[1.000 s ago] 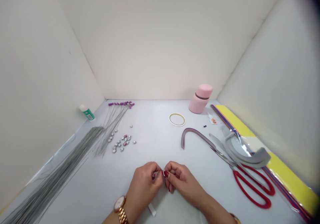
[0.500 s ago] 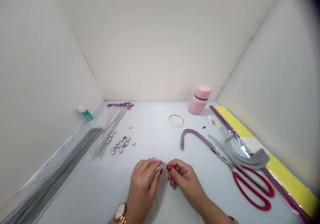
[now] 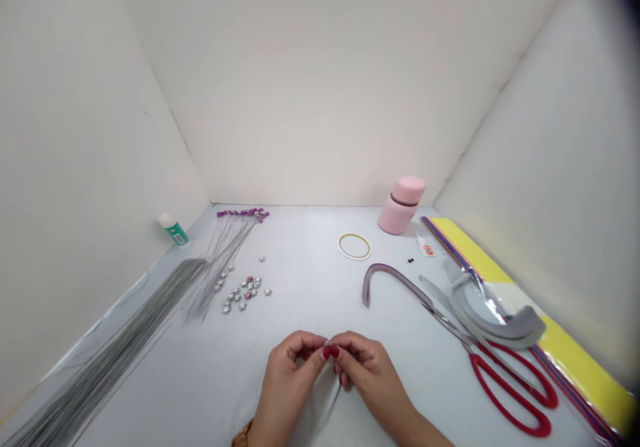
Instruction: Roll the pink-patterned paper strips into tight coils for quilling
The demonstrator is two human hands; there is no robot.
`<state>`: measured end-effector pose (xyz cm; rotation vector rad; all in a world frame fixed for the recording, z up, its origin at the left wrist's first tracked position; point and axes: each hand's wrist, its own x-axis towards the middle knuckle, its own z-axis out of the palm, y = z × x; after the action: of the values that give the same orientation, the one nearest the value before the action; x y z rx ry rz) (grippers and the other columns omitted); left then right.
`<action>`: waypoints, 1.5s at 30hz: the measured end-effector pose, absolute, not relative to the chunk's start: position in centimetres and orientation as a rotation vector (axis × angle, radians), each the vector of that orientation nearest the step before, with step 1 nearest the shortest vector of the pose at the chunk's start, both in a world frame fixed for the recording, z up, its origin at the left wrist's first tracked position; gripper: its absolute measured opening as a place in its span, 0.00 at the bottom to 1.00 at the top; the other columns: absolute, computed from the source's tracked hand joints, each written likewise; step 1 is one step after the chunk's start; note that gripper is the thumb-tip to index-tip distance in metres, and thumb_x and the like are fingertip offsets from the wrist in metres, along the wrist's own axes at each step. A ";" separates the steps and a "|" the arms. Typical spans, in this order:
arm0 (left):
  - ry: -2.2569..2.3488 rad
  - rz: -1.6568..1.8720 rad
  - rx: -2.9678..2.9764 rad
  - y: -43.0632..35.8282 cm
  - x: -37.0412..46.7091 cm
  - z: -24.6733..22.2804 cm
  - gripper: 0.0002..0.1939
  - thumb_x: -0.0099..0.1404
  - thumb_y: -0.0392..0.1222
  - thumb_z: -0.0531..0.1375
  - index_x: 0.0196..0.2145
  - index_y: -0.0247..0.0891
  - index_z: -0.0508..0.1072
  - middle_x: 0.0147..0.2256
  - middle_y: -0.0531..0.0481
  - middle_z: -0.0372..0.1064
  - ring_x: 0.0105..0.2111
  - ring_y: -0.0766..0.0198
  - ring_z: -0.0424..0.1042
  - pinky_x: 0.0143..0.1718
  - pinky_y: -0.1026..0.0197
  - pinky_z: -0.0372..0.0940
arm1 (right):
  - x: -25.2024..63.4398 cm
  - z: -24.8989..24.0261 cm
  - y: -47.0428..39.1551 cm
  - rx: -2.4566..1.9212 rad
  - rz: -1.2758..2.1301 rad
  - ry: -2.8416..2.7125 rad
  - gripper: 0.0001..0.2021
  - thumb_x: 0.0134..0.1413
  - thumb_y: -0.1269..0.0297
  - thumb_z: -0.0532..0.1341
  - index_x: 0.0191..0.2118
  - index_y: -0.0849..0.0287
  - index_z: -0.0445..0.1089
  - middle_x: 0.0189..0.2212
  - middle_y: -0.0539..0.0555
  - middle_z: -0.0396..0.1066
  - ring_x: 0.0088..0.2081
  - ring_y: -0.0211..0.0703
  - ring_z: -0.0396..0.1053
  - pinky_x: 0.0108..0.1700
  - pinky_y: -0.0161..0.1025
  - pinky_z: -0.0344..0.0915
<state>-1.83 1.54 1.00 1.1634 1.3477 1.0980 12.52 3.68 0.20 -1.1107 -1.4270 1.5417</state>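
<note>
My left hand (image 3: 291,379) and my right hand (image 3: 369,375) meet at the front middle of the table, thumbs and fingertips pinched together. Between them is a narrow paper strip (image 3: 332,402), whose pale tail hangs down below my right fingers. The part in the pinch is mostly hidden. To the left lie small silver folded stars (image 3: 237,296), a few of them pinkish. A curved stack of grey-purple strips (image 3: 393,272) lies beyond my right hand, by the red-handled scissors (image 3: 517,387).
A long bundle of grey wires (image 3: 120,347) runs along the left, with purple-tipped wires (image 3: 245,213) behind. A green-and-white bottle (image 3: 175,230) leans by the left wall. A tape ring (image 3: 355,256), pink flask (image 3: 399,210), small glue tube (image 3: 427,247) and coloured sheets (image 3: 565,337) lie right.
My hands have drawn together, and the strip that arched between them is now mostly hidden in the fingertips, with a tail hanging down. My left wrist has turned. The view has shifted slightly.
</note>
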 end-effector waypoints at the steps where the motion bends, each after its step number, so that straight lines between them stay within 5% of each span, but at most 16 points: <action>1: 1.331 1.105 1.136 1.6 -1.8 0.9 0.07 0.55 0.41 0.59 0.28 0.33 0.72 0.27 0.45 0.71 0.29 0.59 0.69 0.33 0.59 0.64 | 12.5 0.2 3.7 -1.122 1.538 -1.418 0.11 0.51 0.60 0.58 0.28 0.63 0.70 0.16 0.47 0.60 0.18 0.33 0.58 0.21 0.31 0.55; 11: 1.360 1.114 0.856 1.8 -1.9 1.5 0.07 0.51 0.41 0.61 0.24 0.33 0.72 0.22 0.50 0.69 0.25 0.65 0.66 0.29 0.65 0.60 | 12.5 0.1 3.5 -1.214 1.413 -1.495 0.10 0.53 0.60 0.55 0.27 0.61 0.65 0.18 0.47 0.60 0.20 0.35 0.60 0.23 0.32 0.57; 16: 1.357 1.100 0.773 2.1 -2.0 1.4 0.09 0.49 0.42 0.62 0.24 0.33 0.73 0.18 0.54 0.65 0.20 0.69 0.61 0.24 0.68 0.56 | 12.6 0.8 3.6 -1.179 1.207 -1.589 0.07 0.55 0.62 0.54 0.32 0.60 0.65 0.29 0.52 0.65 0.32 0.40 0.64 0.32 0.34 0.60; 22: 1.329 1.062 0.771 2.0 -1.9 1.3 0.07 0.50 0.41 0.62 0.24 0.33 0.72 0.20 0.53 0.66 0.22 0.68 0.62 0.26 0.67 0.56 | 12.3 0.3 3.3 -1.170 1.493 -1.581 0.10 0.54 0.60 0.55 0.27 0.60 0.63 0.18 0.46 0.60 0.22 0.35 0.58 0.25 0.31 0.55; 30: 1.239 1.044 0.884 2.2 -2.3 1.5 0.13 0.57 0.45 0.57 0.24 0.32 0.72 0.19 0.53 0.64 0.22 0.68 0.60 0.26 0.67 0.56 | 12.3 0.6 3.6 -1.150 1.740 -1.317 0.11 0.52 0.59 0.57 0.26 0.62 0.62 0.17 0.47 0.63 0.19 0.32 0.58 0.23 0.30 0.55; 45: 1.298 1.100 0.782 2.2 -2.1 1.4 0.08 0.50 0.40 0.62 0.25 0.31 0.72 0.18 0.53 0.65 0.20 0.68 0.63 0.24 0.66 0.57 | 11.9 0.7 3.6 -1.194 1.854 -1.239 0.16 0.45 0.53 0.61 0.28 0.64 0.67 0.18 0.50 0.68 0.18 0.32 0.63 0.21 0.30 0.55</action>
<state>-2.10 2.20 1.42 0.7822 1.2980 1.0999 11.91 3.58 0.66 -1.1940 -1.2386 1.8544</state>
